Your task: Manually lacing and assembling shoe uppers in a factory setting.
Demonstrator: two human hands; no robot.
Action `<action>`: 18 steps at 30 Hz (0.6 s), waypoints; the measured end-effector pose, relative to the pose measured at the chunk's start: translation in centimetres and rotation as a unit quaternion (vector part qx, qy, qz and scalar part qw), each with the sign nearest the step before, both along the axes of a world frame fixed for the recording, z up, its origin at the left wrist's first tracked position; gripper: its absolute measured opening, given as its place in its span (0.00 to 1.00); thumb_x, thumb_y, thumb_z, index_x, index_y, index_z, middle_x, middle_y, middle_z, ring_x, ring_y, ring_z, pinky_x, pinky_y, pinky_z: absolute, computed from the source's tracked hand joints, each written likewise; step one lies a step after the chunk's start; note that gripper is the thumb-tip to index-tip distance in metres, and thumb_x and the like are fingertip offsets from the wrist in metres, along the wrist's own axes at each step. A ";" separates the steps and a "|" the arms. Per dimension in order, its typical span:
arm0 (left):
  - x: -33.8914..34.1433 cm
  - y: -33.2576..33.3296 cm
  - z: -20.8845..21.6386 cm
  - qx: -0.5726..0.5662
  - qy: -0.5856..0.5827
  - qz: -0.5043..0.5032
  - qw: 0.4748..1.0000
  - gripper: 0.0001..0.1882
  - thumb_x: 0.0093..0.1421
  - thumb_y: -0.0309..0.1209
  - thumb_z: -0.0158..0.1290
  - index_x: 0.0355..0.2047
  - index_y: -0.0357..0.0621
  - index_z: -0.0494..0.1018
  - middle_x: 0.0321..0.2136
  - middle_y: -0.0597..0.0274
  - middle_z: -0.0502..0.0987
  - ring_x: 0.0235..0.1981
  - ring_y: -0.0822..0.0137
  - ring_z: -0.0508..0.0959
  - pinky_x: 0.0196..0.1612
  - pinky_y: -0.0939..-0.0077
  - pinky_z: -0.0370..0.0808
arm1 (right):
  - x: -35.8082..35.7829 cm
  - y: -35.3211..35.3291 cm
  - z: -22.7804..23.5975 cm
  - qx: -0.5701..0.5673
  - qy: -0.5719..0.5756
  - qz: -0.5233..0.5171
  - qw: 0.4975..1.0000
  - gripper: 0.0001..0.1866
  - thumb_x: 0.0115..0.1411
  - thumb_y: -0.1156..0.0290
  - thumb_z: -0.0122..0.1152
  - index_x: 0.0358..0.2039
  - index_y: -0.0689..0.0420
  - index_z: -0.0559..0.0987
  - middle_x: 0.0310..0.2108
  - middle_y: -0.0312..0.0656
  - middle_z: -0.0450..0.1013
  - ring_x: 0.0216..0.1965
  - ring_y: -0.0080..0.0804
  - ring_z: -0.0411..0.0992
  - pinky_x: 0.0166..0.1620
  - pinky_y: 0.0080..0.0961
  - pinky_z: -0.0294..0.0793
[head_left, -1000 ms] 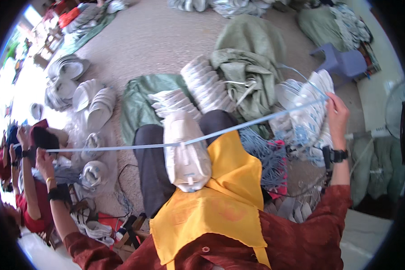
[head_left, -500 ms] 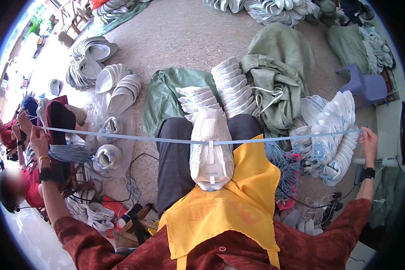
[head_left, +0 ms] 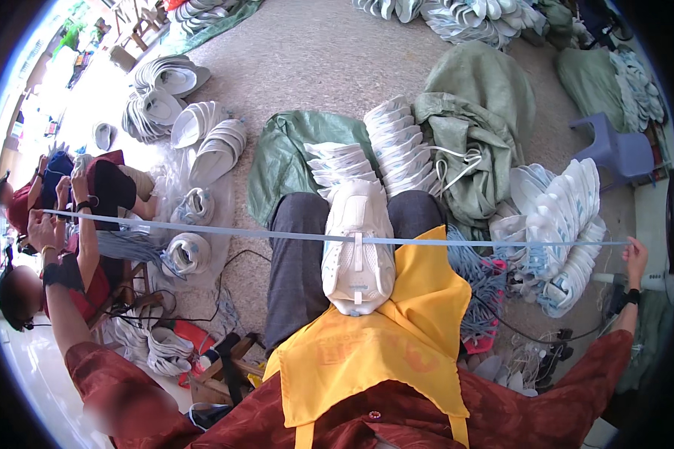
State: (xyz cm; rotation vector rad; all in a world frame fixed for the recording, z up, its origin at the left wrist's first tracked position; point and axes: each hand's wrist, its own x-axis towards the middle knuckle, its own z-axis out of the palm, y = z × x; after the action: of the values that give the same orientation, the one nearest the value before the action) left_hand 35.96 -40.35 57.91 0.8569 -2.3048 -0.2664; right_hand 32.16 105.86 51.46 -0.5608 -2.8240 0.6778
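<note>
A white shoe upper (head_left: 358,280) lies across my knees, over a yellow apron (head_left: 382,352). One long, flat, pale blue shoelace (head_left: 277,234) runs taut from side to side, passing through the small loop at the upper's middle. Far to the left, my left hand (head_left: 42,232) has its fingers closed on one end of the lace. The other end is pinched by my right hand (head_left: 635,260), stretched out at the far right. Each arm is held wide, well away from the shoe upper.
Stacked white uppers (head_left: 401,146) stand beyond my knees, beside green sacking (head_left: 472,142). Blue laces (head_left: 472,277) and more uppers (head_left: 554,224) lie to the right, near a purple-grey stool (head_left: 614,146). Co-workers (head_left: 67,277) sit at the left. A black cable crosses the floor.
Both my hands have moved farther apart, the left outward to the left and the right outward and slightly down. The lace between them spans wider across the upper.
</note>
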 end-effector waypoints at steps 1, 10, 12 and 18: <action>4.5 1.0 -0.6 -0.045 -0.020 -0.008 0.999 0.02 0.67 0.26 0.54 0.35 0.45 0.74 0.25 0.64 0.80 0.26 0.71 0.82 0.29 0.72 0.77 | -4.6 0.3 -0.1 0.005 0.013 0.010 1.000 0.13 0.71 0.77 0.55 0.52 0.59 0.83 0.34 0.37 0.79 0.29 0.19 0.75 0.30 0.18 0.77; -2.8 9.6 -3.6 -0.055 -0.115 -0.134 0.983 0.06 0.65 0.29 0.58 0.38 0.41 0.76 0.27 0.60 0.80 0.29 0.70 0.79 0.36 0.70 0.75 | -1.1 6.9 -0.5 0.031 -0.024 -0.073 0.997 0.07 0.71 0.73 0.55 0.41 0.59 0.82 0.28 0.37 0.77 0.24 0.21 0.75 0.24 0.19 0.74; -3.8 10.6 -3.5 -0.066 -0.115 -0.137 0.982 0.07 0.65 0.30 0.58 0.38 0.40 0.75 0.27 0.59 0.80 0.29 0.68 0.79 0.36 0.70 0.75 | -2.0 6.5 -1.2 0.004 -0.062 -0.083 0.995 0.09 0.72 0.69 0.55 0.37 0.58 0.81 0.25 0.36 0.75 0.22 0.20 0.74 0.21 0.19 0.72; -8.4 12.5 -0.8 -0.159 -0.050 -0.121 0.979 0.06 0.67 0.29 0.54 0.38 0.40 0.76 0.31 0.52 0.82 0.33 0.60 0.83 0.38 0.63 0.76 | -5.7 2.7 1.2 0.004 -0.041 -0.062 0.997 0.12 0.73 0.64 0.55 0.34 0.56 0.80 0.26 0.36 0.76 0.23 0.18 0.72 0.24 0.18 0.71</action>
State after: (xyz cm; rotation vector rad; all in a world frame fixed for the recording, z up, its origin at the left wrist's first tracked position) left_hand 27.60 -27.83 57.15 0.4390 -2.4584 0.0456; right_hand 26.46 108.53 52.65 -0.7718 -2.8367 0.6345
